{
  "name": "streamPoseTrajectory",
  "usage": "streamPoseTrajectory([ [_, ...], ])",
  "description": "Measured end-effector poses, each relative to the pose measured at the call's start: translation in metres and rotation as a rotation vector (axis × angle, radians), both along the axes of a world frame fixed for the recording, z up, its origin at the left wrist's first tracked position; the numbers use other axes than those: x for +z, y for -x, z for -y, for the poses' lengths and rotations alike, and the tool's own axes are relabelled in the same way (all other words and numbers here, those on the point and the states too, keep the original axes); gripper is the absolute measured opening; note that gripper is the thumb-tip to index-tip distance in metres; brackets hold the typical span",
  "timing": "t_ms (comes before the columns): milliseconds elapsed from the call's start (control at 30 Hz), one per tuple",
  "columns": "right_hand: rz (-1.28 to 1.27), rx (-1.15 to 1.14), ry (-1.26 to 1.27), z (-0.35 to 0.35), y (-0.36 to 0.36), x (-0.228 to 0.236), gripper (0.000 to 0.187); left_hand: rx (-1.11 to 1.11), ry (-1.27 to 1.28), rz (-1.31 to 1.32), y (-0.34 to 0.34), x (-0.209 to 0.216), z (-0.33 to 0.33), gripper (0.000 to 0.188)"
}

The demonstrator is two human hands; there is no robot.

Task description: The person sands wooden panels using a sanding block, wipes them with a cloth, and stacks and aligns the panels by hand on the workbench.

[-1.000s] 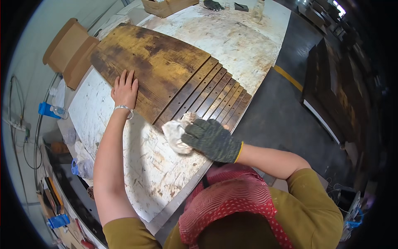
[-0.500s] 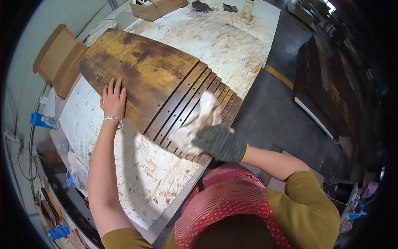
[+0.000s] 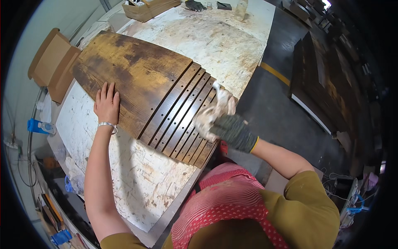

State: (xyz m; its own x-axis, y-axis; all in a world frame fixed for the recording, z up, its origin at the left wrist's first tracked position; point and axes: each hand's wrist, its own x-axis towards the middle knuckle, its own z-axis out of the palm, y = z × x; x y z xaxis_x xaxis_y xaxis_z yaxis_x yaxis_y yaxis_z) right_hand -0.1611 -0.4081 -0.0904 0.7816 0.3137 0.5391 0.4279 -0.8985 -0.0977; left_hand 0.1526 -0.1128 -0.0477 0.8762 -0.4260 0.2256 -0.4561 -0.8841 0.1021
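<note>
A fanned stack of dark brown wooden boards (image 3: 132, 62) lies on the white, stained table, the stepped ends with small drilled holes showing toward the right. My bare left hand (image 3: 107, 104), a bracelet at its wrist, rests flat on the top board near its close edge, fingers stretched out. In a dark grey knitted glove, my right hand (image 3: 234, 132) grips a crumpled whitish rag (image 3: 213, 112), brown-stained in places. The rag is over the outer stepped ends of the boards, close to the table's right edge. The glove hides my right fingertips.
An open cardboard box (image 3: 54, 62) stands at the left edge. At the far side are another carton (image 3: 149, 10), a dark glove (image 3: 195, 5) and a clear bottle (image 3: 241, 10). More dark boards (image 3: 319, 83) stand across the floor at right.
My right hand has moved the rag outward to the right and slightly away, uncovering more of the stepped board ends. My left hand stays flat on the top board. The view has shifted slightly.
</note>
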Motion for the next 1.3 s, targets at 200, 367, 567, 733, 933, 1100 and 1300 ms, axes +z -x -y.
streamPoseTrajectory([
  [200,-0.187,-0.522,0.051,0.096,-0.015,0.021,0.031,0.008,0.001,-0.024,0.005,0.002,0.002,0.048],
  [367,-0.170,-0.194,0.212,0.049,0.004,0.003,0.039,-0.011,0.018,-0.002,0.005,0.002,0.000,0.048],
  [567,-0.229,-0.632,-0.078,0.105,-0.010,0.018,0.038,0.015,0.026,-0.004,0.003,0.002,0.003,0.048],
  [733,-0.101,-0.430,-0.017,0.047,0.011,0.004,0.032,-0.018,0.026,0.008,0.003,0.002,0.004,0.048],
  [933,-0.597,-0.020,-0.255,-0.067,0.055,0.012,0.028,-0.008,0.004,0.007,0.000,-0.004,-0.001,0.047],
  [1100,-0.354,-0.189,-0.266,-0.011,0.044,0.038,0.036,-0.030,0.013,0.034,-0.008,-0.012,-0.013,0.047],
  [1300,-0.377,-0.331,-0.552,-0.052,0.065,-0.059,0.038,-0.055,0.033,0.022,-0.002,0.001,0.014,0.048],
])
